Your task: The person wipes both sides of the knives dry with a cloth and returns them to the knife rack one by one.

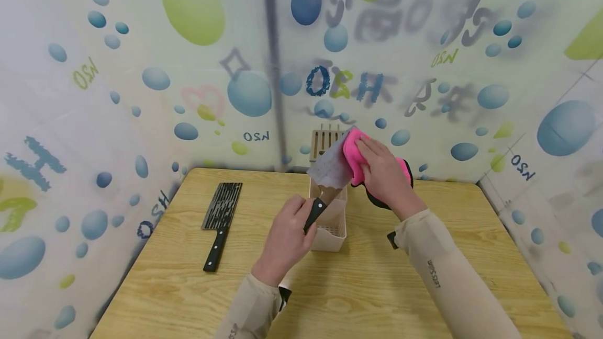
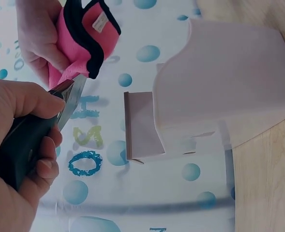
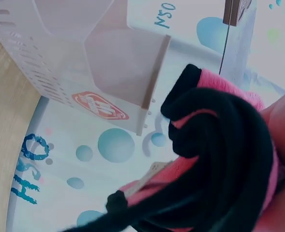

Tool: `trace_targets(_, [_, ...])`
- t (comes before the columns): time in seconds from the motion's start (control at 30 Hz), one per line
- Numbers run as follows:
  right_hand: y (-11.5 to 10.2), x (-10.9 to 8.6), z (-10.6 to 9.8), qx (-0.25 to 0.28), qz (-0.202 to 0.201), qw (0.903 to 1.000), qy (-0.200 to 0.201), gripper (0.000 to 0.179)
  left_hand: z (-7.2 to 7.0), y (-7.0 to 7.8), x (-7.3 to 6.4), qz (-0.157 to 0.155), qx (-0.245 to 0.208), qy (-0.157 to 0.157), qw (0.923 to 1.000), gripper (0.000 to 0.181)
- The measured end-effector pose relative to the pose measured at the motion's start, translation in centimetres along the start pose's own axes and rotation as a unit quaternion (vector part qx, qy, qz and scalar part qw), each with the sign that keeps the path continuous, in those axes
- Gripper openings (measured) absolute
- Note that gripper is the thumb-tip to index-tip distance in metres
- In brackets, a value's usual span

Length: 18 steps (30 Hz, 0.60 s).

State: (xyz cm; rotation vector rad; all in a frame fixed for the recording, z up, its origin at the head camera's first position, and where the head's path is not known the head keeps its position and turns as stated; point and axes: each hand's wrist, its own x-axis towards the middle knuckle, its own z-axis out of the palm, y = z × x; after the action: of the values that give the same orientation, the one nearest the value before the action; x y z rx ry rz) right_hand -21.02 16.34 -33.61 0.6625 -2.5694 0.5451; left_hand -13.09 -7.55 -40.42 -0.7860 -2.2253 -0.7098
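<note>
My left hand grips the black handle of a cleaver, whose broad blade tilts up to the right. Against the blade's far edge, my right hand holds a folded pink cloth with black trim. In the left wrist view the cloth wraps over the blade near its end, and the left fingers curl round the handle. The right wrist view shows the bunched cloth close up, with part of the blade beyond it.
Behind the hands stands a pale knife holder with a slotted wooden-looking top. A second cleaver with a dark striped blade lies on the left of the wooden table. Patterned sheeting encloses the back and sides.
</note>
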Motion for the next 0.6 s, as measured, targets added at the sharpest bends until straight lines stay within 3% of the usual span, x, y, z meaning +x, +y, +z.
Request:
trace_targets(0.27, [0.8, 0.6, 0.1, -0.018, -0.012, 0.9991, 0.035, 0.04, 0.0, 0.4, 0.1, 0.001, -0.006, -0.019, 0.9998, 0.029])
trace_targets(0.43, [0.4, 0.4, 0.3, -0.011, -0.008, 0.9995, 0.028, 0.041, -0.1, 0.5, 0.0, -0.005, -0.003, -0.022, 0.9997, 0.03])
trace_targets(0.6, [-0.6, 0.1, 0.6, -0.027, -0.03, 0.9989, 0.025, 0.043, -0.1, 0.3, -0.1, -0.005, 0.001, -0.017, 0.9998, 0.032])
